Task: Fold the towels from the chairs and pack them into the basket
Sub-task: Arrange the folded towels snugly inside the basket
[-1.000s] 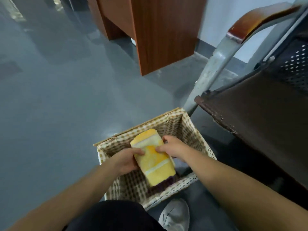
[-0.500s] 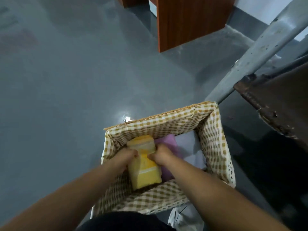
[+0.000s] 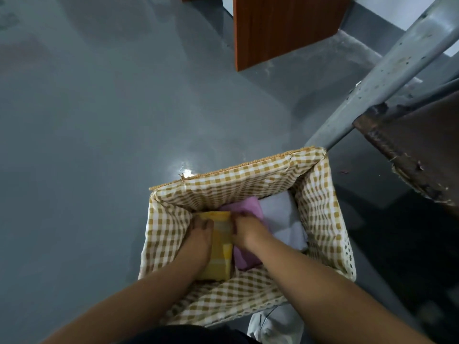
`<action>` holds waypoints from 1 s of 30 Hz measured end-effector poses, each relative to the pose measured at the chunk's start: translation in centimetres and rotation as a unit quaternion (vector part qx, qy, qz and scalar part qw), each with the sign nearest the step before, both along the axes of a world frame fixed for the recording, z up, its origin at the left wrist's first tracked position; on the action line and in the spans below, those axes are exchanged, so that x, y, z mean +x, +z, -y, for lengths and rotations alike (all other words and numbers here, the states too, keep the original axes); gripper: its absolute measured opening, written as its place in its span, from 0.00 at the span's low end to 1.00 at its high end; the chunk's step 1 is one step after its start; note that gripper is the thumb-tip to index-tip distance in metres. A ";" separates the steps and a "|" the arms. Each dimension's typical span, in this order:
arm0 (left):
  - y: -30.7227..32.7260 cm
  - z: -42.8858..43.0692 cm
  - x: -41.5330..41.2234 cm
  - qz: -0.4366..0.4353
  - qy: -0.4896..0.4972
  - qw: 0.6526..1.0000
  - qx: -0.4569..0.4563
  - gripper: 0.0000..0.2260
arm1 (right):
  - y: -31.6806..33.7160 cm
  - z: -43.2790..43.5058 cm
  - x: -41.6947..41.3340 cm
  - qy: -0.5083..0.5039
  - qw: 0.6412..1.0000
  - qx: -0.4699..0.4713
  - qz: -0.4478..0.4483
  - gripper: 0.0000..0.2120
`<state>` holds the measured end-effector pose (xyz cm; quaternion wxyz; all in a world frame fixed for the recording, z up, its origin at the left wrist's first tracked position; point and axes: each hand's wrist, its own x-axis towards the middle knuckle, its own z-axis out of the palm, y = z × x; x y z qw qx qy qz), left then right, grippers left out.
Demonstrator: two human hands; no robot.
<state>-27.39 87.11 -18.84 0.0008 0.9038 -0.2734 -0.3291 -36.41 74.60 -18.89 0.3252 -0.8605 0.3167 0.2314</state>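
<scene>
Head view, looking down: we see a person crouched over a gingham-lined wicker basket [image 3: 323,214] on a grey floor [image 3: 99,120], seating a folded yellow towel [image 3: 221,254] at the left end of the basket's bottom. The left hand [image 3: 200,240] clasps the towel's left edge and the right hand [image 3: 244,232] its right edge, fingers curled down into the gap beside a folded pink towel [image 3: 246,207]. Each grip is closed on the yellow towel, though the fingertips are hidden by cloth. A folded white towel [image 3: 280,219] lies just beside the pink one, against the right wall, so three folded towels sit side by side in a row. We judge this the packing step, with the yellow towel as good as placed. The next move, as we read it, calls for both hands to let go without pulling the fold open, then lift clear of the lining. A worn brown chair seat [image 3: 422,150] and its grey metal leg [image 3: 387,70] stand at right, and no towel shows on the part in view. A wooden cabinet [image 3: 285,26] stands beyond. We can read no brand, label or writing anywhere in the frame.
</scene>
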 end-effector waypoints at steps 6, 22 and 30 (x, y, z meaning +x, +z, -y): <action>-2.6 -0.1 2.0 -0.032 -0.210 0.961 0.175 0.54 | -2.1 1.4 -2.0 0.209 0.951 0.015 -0.226 0.44; 15.5 7.3 2.3 0.006 -0.277 0.961 0.017 0.19 | 14.7 4.5 -5.5 -0.096 0.986 -0.103 0.089 0.23; 33.8 12.8 -5.9 0.090 -0.299 0.924 -0.222 0.14 | 32.0 8.0 -16.6 -0.195 0.938 -0.220 0.183 0.25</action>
